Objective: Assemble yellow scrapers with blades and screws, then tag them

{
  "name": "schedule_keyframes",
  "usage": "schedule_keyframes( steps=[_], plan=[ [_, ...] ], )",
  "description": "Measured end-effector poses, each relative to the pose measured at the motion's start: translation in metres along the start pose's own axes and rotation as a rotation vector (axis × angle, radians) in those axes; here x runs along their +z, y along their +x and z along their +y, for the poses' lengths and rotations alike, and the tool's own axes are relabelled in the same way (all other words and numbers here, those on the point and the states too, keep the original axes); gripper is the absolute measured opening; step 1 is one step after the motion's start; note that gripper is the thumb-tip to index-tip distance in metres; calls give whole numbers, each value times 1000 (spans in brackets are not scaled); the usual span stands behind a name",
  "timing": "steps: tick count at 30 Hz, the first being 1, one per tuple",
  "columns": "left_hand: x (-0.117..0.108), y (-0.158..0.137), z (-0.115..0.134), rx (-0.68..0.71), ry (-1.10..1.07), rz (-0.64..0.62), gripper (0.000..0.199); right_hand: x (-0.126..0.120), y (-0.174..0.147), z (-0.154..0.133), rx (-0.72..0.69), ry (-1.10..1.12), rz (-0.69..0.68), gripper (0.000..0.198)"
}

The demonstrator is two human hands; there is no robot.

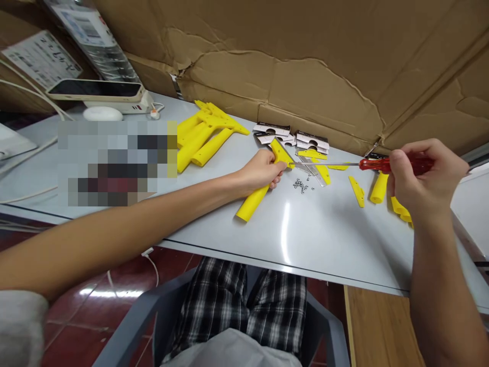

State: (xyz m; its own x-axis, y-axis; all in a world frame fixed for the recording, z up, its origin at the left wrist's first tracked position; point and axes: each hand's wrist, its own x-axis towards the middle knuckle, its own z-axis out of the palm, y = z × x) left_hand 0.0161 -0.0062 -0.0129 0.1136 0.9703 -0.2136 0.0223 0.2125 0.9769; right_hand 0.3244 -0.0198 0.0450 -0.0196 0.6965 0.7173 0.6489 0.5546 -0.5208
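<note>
My left hand (263, 172) is wrapped round a yellow plastic scraper (252, 203), its handle slanting down toward me and its wide head upper right. In my right hand (426, 178) is a screwdriver (374, 164) with a clear red handle, held level. Its long shaft points left and its tip meets the scraper's head by my left thumb; a screw there is too small to make out. Close by lie a small heap of screws (300, 185), thin metal blades (311, 168) and loose yellow cover pieces (357, 191).
Several yellow scraper handles (208, 135) are piled at the left, others (379, 188) at the right. Black-and-white packets (312, 142) lie before the cardboard (282, 81) at the back. A phone (97, 89), cables and a blurred-out patch occupy the table's left side.
</note>
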Motion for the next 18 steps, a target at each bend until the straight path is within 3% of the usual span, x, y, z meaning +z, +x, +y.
schedule_keyframes(
  steps=[3, 6, 8, 12, 18],
  plan=[
    [0, 0, 0, -2, -13, 3, 30, -2, 2, 5, -78, -3, -73, 25],
    [1, 0, 0, 5, -14, -9, 32, -8, 5, 4, -216, 73, -149, 40],
    [2, 0, 0, 15, -11, -9, 33, -11, 5, -2, -276, 114, -190, 39],
    [1, -1, 0, 29, 10, -19, 33, -15, 3, -15, -285, 66, -252, 15],
    [-1, 0, -2, 25, 57, -16, 31, -13, 2, -13, -237, 31, -225, 19]
  ],
)
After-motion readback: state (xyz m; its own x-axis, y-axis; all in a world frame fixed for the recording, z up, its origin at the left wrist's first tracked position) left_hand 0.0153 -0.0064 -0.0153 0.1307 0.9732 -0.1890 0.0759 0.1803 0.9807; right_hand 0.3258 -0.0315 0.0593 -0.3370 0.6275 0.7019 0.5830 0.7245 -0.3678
